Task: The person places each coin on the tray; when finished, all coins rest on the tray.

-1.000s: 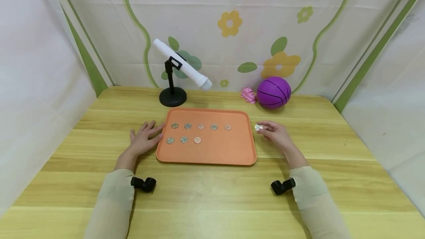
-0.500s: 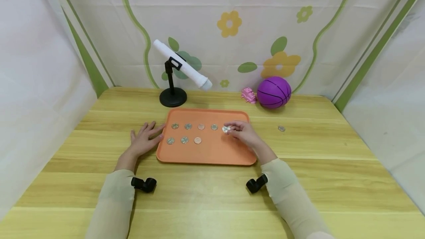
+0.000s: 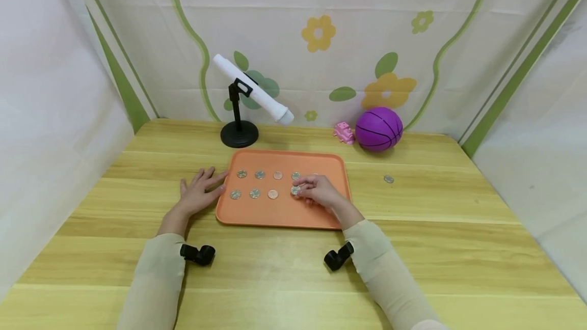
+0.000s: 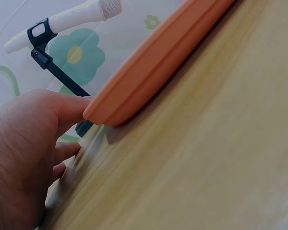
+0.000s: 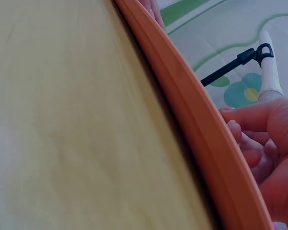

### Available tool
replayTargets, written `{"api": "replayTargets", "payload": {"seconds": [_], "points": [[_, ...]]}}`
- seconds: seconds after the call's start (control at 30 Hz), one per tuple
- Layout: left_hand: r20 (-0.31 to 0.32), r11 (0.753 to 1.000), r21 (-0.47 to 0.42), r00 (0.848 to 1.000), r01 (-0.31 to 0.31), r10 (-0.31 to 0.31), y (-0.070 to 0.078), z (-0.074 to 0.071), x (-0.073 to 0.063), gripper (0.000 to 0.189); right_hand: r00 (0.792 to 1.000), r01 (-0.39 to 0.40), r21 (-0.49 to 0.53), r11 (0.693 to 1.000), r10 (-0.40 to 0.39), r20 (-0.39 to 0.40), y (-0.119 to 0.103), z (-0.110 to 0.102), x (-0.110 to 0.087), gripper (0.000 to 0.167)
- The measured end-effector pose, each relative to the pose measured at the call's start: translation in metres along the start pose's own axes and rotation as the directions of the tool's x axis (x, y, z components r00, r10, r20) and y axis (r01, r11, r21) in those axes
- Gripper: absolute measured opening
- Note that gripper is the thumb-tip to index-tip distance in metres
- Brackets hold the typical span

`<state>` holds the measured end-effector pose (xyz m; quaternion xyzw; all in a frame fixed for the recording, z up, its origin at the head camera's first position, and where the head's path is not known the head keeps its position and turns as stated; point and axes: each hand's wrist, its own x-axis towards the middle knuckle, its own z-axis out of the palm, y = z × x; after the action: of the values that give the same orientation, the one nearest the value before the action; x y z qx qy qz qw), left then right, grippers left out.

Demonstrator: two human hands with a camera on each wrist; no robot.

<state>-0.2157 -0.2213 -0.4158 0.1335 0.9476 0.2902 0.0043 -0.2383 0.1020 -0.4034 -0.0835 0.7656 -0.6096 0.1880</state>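
Note:
My right hand (image 3: 322, 193) pinches a silver-coloured coin (image 3: 295, 190) over the orange tray (image 3: 257, 214), just below the upper row. That row has several coins, and its rightmost one is partly covered by my hand. Three coins lie in the lower row, ending with a copper-coloured coin (image 3: 272, 194). My left hand (image 3: 198, 196) rests on the table with fingers spread, touching the tray's left edge. In the right wrist view the tray's wall (image 5: 201, 124) hides the coin between the fingertips.
A single coin (image 3: 389, 179) lies on the wooden table to the right of the tray. Behind the tray stand a white microphone (image 3: 252, 89) on a black stand (image 3: 239, 134), a pink toy (image 3: 343, 132) and a purple ball (image 3: 378, 129). A flowered cloth (image 3: 275, 24) hangs behind.
My right hand has carried the coin leftward from beside the tray to the lower row, uncovering the coin on the table. My left hand has stayed put.

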Motion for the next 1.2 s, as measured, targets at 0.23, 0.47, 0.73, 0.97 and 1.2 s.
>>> {"api": "replayTargets", "payload": {"seconds": [0.23, 0.47, 0.73, 0.97, 1.2], "points": [[0.001, 1.0, 0.016, 1.0, 0.0, 0.0, 0.0, -0.001, 0.0, 0.051, 1.0, 0.017, -0.057, 0.998, -0.016, 0.015, 0.001, 0.003, 0.003, 0.023], [-0.005, 1.0, 0.012, 1.0, -0.001, 0.001, 0.0, -0.001, 0.0, 0.051, 1.0, -0.01, -0.105, 0.994, 0.01, -0.002, -0.001, 0.005, 0.002, 0.022], [-0.012, 1.0, 0.008, 1.0, -0.006, 0.006, 0.0, 0.0, 0.0, 0.051, 0.999, -0.028, -0.106, 0.994, 0.025, -0.031, -0.001, 0.004, 0.002, 0.022], [-0.003, 1.0, -0.001, 1.0, 0.002, -0.002, -0.001, 0.0, 0.0, 0.051, 1.0, 0.005, -0.082, 0.997, -0.006, -0.009, 0.0, 0.002, 0.0, 0.022], [-0.001, 1.0, -0.004, 1.0, 0.007, -0.007, 0.001, -0.001, 0.0, 0.052, 0.996, 0.063, 0.022, 0.998, -0.064, 0.055, 0.0, -0.015, -0.006, 0.032]]}}
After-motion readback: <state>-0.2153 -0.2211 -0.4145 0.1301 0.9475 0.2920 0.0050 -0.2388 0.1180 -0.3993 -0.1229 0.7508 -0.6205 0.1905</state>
